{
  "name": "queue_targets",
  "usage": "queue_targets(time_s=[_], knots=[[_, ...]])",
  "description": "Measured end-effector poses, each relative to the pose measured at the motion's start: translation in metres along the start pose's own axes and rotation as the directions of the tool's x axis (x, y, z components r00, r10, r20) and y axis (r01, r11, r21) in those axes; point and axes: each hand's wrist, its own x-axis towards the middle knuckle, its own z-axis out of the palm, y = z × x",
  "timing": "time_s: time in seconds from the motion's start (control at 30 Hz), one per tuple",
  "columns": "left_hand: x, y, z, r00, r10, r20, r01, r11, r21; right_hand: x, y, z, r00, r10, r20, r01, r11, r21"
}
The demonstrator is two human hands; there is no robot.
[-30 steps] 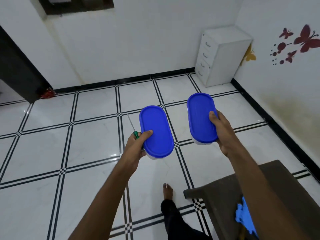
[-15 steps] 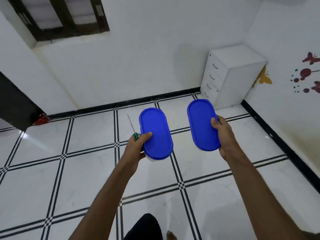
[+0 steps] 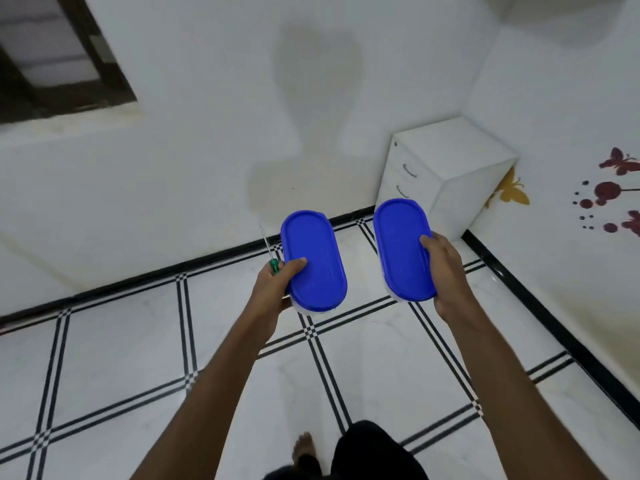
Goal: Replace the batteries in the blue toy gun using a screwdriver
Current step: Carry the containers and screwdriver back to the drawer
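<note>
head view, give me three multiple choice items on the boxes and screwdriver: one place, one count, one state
1. Where is the screwdriver?
A. in the left hand, beside a box
B. on the floor
C. on the white drawer unit

2. How many blue-lidded boxes are held?
A. one
B. two
C. three

3. What state are the boxes' lids in?
A. off
B. half lifted
C. on

Answers: 1 A, its green handle sticks out of that hand. 2 B, left box and right box, the latter in the right hand. 3 C, both lids sit flat on top.
</note>
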Motion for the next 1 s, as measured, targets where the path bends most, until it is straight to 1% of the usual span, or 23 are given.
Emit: queue_targets(time_s=[0.03, 0.07, 0.13, 0.2, 0.3, 0.37, 0.5, 0.63, 0.73, 0.77, 0.9, 0.93, 1.0], knots=[[0.010, 0.006, 0.002, 1.000, -0.005, 0.020, 0.005, 1.000, 0.006, 0.009, -0.003, 0.003, 1.000, 0.004, 0.001, -0.004, 1.000, -0.002], [0.049, 0.022, 0.010, 0.999, 0.001, 0.049, -0.002, 1.000, 0.026, 0.044, -0.014, 0.014, 1.000, 0.004, -0.027, -0.003, 1.000, 0.011], [0.084, 0.037, 0.015, 0.997, -0.004, 0.079, 0.000, 0.999, 0.053, 0.073, -0.020, 0.023, 0.999, 0.012, -0.053, -0.011, 1.000, 0.022], [0.149, 0.051, 0.028, 0.993, -0.003, 0.119, -0.009, 0.995, 0.099, 0.132, -0.028, 0.035, 0.997, 0.007, -0.082, -0.007, 1.000, 0.005], [0.231, 0.072, 0.048, 0.992, -0.019, 0.127, 0.003, 0.992, 0.126, 0.208, -0.034, 0.047, 0.990, 0.018, -0.137, -0.020, 1.000, -0.016], [0.292, 0.088, 0.069, 0.991, -0.055, 0.126, 0.037, 0.990, 0.136, 0.267, -0.040, 0.051, 0.988, 0.028, -0.155, -0.032, 0.999, -0.027], [0.382, 0.115, 0.100, 0.987, -0.074, 0.139, 0.050, 0.983, 0.175, 0.357, -0.049, 0.058, 0.987, 0.046, -0.153, -0.054, 0.997, -0.050], [0.485, 0.142, 0.133, 0.981, -0.136, 0.140, 0.102, 0.969, 0.227, 0.457, -0.053, 0.071, 0.973, 0.102, -0.206, -0.120, 0.990, -0.077], [0.556, 0.152, 0.152, 0.973, -0.174, 0.154, 0.121, 0.946, 0.301, 0.526, -0.042, 0.081, 0.968, 0.138, -0.210, -0.167, 0.978, -0.127], [0.592, 0.152, 0.160, 0.968, -0.185, 0.171, 0.123, 0.940, 0.319, 0.558, -0.032, 0.086, 0.962, 0.161, -0.220, -0.195, 0.971, -0.141], [0.679, 0.147, 0.179, 0.955, -0.231, 0.187, 0.149, 0.916, 0.373, 0.638, 0.001, 0.098, 0.950, 0.226, -0.215, -0.276, 0.931, -0.241], [0.713, 0.137, 0.185, 0.944, -0.264, 0.198, 0.171, 0.904, 0.392, 0.665, 0.015, 0.102, 0.938, 0.254, -0.237, -0.310, 0.920, -0.241], [0.746, 0.133, 0.191, 0.930, -0.305, 0.204, 0.194, 0.881, 0.431, 0.697, 0.032, 0.109, 0.928, 0.280, -0.247, -0.340, 0.908, -0.246]])
